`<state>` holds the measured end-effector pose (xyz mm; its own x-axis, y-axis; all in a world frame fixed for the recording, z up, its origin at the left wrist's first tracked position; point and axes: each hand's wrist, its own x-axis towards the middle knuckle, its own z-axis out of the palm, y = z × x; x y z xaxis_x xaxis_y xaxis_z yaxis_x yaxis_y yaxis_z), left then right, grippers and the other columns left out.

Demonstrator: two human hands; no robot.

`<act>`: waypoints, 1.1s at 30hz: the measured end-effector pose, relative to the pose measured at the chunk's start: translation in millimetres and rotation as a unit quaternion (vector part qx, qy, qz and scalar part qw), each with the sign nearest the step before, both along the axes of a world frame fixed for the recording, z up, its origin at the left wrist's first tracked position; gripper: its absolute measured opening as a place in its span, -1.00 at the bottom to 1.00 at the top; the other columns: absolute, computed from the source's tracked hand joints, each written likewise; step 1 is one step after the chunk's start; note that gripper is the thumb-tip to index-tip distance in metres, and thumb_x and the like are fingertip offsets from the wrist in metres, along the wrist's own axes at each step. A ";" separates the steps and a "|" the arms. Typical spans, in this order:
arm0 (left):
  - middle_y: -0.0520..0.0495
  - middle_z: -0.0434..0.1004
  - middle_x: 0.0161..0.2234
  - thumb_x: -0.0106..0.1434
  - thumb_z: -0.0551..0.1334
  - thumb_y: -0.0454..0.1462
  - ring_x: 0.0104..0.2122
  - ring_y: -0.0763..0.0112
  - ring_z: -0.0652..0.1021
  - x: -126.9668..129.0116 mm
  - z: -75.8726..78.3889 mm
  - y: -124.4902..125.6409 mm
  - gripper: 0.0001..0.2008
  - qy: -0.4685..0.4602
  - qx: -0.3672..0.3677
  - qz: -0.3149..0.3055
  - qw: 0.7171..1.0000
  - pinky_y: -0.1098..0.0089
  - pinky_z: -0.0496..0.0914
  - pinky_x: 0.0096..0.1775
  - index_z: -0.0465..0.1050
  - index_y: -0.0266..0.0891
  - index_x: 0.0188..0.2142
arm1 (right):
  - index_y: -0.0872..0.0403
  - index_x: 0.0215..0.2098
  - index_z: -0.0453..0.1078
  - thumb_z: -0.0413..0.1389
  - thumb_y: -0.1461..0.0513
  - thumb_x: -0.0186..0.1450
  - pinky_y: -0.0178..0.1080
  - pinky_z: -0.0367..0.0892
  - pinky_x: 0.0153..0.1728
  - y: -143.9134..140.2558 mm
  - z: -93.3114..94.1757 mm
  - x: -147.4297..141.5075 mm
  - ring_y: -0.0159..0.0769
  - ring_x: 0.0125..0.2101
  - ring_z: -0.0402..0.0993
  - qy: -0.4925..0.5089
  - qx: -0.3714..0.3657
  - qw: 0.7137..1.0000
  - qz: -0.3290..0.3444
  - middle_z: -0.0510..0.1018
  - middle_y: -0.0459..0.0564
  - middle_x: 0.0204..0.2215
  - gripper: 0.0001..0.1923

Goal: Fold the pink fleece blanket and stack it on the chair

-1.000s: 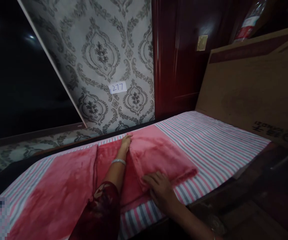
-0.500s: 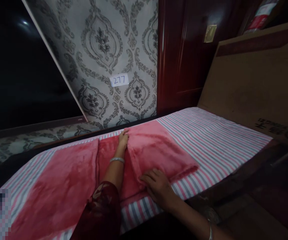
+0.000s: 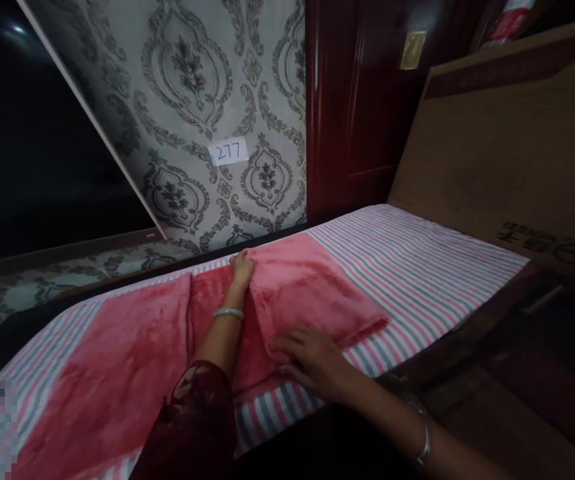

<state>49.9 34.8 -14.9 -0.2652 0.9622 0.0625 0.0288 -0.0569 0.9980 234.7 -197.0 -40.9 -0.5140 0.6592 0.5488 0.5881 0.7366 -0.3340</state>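
A pink plush cloth [image 3: 122, 353] lies over a striped sheet, its left and right parts folded in toward a darker red middle strip. At the far corner of the right folded part [image 3: 317, 293], my left hand [image 3: 242, 268] has its fingers curled closed on the fabric edge. My right hand [image 3: 312, 360] rests on the near corner of that same folded part, fingers stretched out and thumb apart. The fabric beneath its palm is hidden. A bracelet circles each wrist.
The pink, grey and white striped sheet [image 3: 427, 260] covers a long surface along the patterned wall [image 3: 187, 73]. A dark screen [image 3: 52, 147] stands at left. A large cardboard box [image 3: 507, 147] is at right, before a dark red door [image 3: 352, 100].
The view has shifted slightly, moving the scene a little left and up. My right hand's fingers have straightened over the near corner; my left hand stays at the far corner.
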 end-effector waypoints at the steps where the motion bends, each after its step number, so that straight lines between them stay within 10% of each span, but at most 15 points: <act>1: -0.25 0.41 0.15 -0.08 0.31 -0.46 0.19 0.02 0.40 3.4 5.9 -2.0 -0.51 0.025 0.015 -0.002 1.000 0.24 0.33 0.14 0.54 -0.23 -0.09 | 0.02 0.06 0.45 0.14 0.11 0.38 -0.13 0.36 -0.08 6.1 8.4 9.4 -0.15 -0.10 0.46 -0.012 -0.012 1.000 -0.017 0.57 0.07 -0.09 -0.68; 7: -0.18 0.24 0.33 0.00 0.46 -0.32 0.43 -0.07 -0.13 35.3 7.9 -32.4 -0.55 0.207 0.084 -0.116 0.968 0.06 -0.09 0.37 0.52 -0.14 -0.07 | -0.06 0.40 0.12 0.04 -0.05 0.41 0.30 0.04 0.23 64.0 9.3 81.1 0.16 0.36 -0.01 -0.120 -0.013 0.970 -0.211 0.19 0.15 0.36 -0.34; 15: -0.16 0.14 0.38 -0.04 0.51 -0.09 0.43 -0.10 -0.24 40.5 -37.6 -59.6 -0.45 0.297 0.097 -0.174 0.934 -0.10 -0.45 0.32 0.51 -0.06 -0.04 | -0.12 0.41 0.11 -0.01 -0.09 0.43 0.25 0.18 0.18 67.6 -45.0 106.5 0.18 0.37 -0.04 -0.163 -0.040 0.960 -0.223 0.09 0.05 0.40 -0.36; 26: -0.29 0.21 0.34 0.10 0.43 -0.23 0.42 -0.04 -0.04 26.6 -1.0 -45.1 -0.62 0.267 0.092 -0.103 0.954 0.00 -0.59 0.29 0.53 -0.16 -0.06 | -0.02 0.33 0.26 -0.06 0.03 0.47 0.22 0.11 0.24 128.9 7.1 92.3 0.07 0.34 0.08 -0.128 -0.056 0.966 -0.216 0.26 0.14 0.33 -0.48; 33: -0.18 -0.08 0.45 0.36 0.08 0.00 0.43 0.01 -0.08 14.1 -5.1 -24.6 -0.38 0.550 -0.068 -0.109 0.825 -0.19 -0.28 0.33 0.16 -0.12 0.35 | -0.07 0.43 0.05 -0.13 -0.03 0.47 0.28 0.04 0.24 165.7 -10.4 61.5 0.07 0.40 -0.14 -0.207 -0.116 0.938 -0.251 0.01 0.03 0.43 -0.39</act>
